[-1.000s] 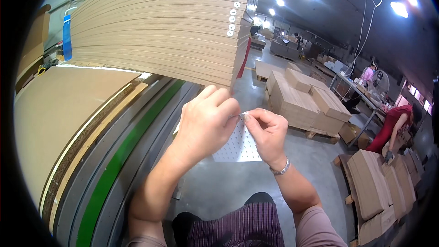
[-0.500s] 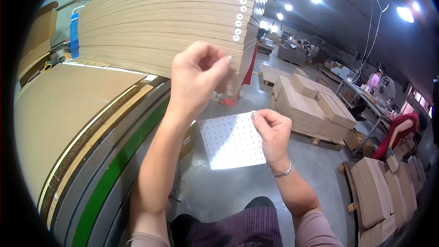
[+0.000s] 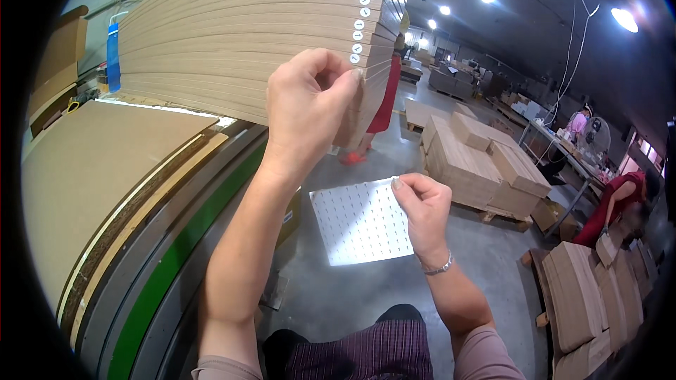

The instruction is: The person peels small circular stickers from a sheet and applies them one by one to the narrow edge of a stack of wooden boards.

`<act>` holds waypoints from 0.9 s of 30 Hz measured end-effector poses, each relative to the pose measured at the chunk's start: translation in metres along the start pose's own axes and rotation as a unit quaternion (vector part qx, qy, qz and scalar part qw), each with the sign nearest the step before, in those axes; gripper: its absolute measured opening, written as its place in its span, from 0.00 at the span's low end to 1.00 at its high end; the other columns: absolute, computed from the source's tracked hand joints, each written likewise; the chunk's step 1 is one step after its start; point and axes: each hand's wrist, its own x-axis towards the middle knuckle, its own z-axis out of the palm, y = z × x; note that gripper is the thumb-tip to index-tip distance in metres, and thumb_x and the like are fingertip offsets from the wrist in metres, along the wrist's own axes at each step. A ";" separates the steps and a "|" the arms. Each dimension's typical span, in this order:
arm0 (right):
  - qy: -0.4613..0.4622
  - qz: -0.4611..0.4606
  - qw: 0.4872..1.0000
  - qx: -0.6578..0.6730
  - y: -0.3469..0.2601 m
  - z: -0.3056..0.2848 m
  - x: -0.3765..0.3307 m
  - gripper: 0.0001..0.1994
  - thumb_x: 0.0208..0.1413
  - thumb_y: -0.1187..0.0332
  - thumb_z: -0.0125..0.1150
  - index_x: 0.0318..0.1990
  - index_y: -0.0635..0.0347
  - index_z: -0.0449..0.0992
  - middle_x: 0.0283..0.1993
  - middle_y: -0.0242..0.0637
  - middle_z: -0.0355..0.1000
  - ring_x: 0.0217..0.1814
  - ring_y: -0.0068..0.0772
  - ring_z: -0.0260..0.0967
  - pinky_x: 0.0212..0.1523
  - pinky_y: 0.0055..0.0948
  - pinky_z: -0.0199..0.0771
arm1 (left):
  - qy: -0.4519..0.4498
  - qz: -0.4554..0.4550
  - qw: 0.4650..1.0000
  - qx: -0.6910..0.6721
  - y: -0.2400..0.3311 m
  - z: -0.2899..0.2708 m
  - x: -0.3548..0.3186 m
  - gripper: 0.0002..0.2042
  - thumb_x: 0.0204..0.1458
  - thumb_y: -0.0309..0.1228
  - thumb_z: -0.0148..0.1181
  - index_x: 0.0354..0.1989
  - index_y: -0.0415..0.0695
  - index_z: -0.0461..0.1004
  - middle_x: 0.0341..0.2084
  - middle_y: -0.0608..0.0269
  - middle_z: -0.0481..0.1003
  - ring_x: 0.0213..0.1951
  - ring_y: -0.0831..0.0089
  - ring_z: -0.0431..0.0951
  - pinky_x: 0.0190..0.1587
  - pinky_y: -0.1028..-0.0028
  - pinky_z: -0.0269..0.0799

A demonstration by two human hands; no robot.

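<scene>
My left hand (image 3: 310,98) is raised in front of a tall stack of wood-grain panels (image 3: 232,42). Its thumb and forefinger are pinched together at the panel edges, near the corner. Whatever sits between those fingertips is too small or hidden to make out. Just above them runs a column of small round white stickers (image 3: 358,24), one to a panel edge. Lower and to the right, my right hand (image 3: 426,211) grips a white sticker sheet (image 3: 359,222) by its upper right corner. Rows of small printed marks cover the sheet, which hangs over the floor.
Large boards (image 3: 134,162) with a green-and-grey layered side lie at the left. Pallets of wood-grain panels (image 3: 465,162) stand to the right, with another pallet stack (image 3: 574,295) nearer. A person in red (image 3: 620,200) bends there; another in red (image 3: 386,102) is partly behind the tall stack.
My left hand has come slightly right, its fingertips now close under the lowest sticker. The sheet in my right hand has dropped a little. More of the person behind the stack shows.
</scene>
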 end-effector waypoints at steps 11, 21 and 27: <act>-0.017 -0.012 1.000 -0.003 -0.003 0.002 -0.001 0.06 0.56 0.76 0.60 0.33 0.72 0.79 0.27 0.29 0.75 0.28 0.12 0.68 0.29 0.15 0.66 | 0.009 -0.012 0.999 0.042 0.005 -0.002 0.002 0.07 0.49 0.26 0.63 0.26 0.34 0.76 0.20 0.68 0.74 0.25 0.84 0.71 0.29 0.81 0.66; -0.029 -0.026 0.999 -0.004 -0.004 0.007 -0.001 0.06 0.56 0.76 0.61 0.33 0.72 0.79 0.28 0.29 0.75 0.28 0.12 0.67 0.29 0.16 0.66 | 0.030 -0.036 0.996 0.077 0.005 -0.009 0.003 0.07 0.44 0.28 0.66 0.24 0.37 0.77 0.17 0.60 0.76 0.22 0.73 0.76 0.29 0.72 0.71; -0.011 -0.017 1.000 0.008 -0.007 0.004 0.003 0.06 0.56 0.75 0.60 0.33 0.71 0.79 0.28 0.29 0.75 0.29 0.12 0.68 0.30 0.15 0.65 | -0.171 0.042 0.983 0.050 0.011 -0.010 -0.049 0.04 0.45 0.23 0.66 0.26 0.38 0.77 0.20 0.68 0.72 0.23 0.81 0.69 0.26 0.79 0.65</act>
